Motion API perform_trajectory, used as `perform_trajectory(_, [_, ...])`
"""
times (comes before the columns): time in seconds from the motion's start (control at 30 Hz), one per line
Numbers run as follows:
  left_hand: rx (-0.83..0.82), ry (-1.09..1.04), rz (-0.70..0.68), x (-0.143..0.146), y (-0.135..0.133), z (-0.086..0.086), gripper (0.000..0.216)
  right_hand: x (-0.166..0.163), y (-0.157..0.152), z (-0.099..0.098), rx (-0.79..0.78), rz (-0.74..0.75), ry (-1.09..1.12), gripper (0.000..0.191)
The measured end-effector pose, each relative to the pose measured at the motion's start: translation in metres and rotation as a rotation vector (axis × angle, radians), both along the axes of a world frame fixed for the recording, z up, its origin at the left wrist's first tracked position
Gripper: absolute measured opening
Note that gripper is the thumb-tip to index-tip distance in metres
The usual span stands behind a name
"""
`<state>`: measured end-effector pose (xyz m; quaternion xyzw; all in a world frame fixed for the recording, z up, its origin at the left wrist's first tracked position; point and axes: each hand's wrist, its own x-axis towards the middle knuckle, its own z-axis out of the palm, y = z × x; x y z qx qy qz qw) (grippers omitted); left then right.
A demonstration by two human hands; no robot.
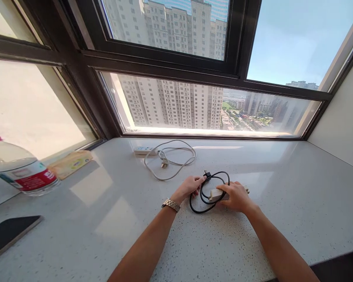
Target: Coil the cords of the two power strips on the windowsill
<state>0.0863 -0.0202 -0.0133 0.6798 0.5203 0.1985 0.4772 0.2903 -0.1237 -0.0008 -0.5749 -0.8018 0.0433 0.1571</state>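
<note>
A beige power strip (216,194) with a coiled black cord (207,196) lies on the white speckled counter (194,239) in front of me. My right hand (235,195) is closed over the strip's body. My left hand (190,187), with a metal watch at the wrist, pinches the black cord near its plug (206,173). Farther back lies a white power strip (143,150) with a loose white cord (170,156) and its plug.
A large water bottle (20,168) with a red cap and label stands at the left. Beside it lies a yellowish packet (70,163). A dark flat slab (8,234) sits at the near left edge. Window frames rise behind the counter; a wall closes the right side.
</note>
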Motion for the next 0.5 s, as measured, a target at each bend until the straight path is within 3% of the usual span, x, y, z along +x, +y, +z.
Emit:
perform_trajectory(0.2, [-0.008,0.025,0.086,-0.005,0.005,-0.001,0.061,0.038,0.013,-0.011,0.090,-0.297,-0.046,0.045])
perform_trajectory(0.5, [-0.035,0.045,0.073,-0.007,-0.007,0.014,0.053,0.172,0.008,-0.010,-0.005,-0.937,-0.104,0.057])
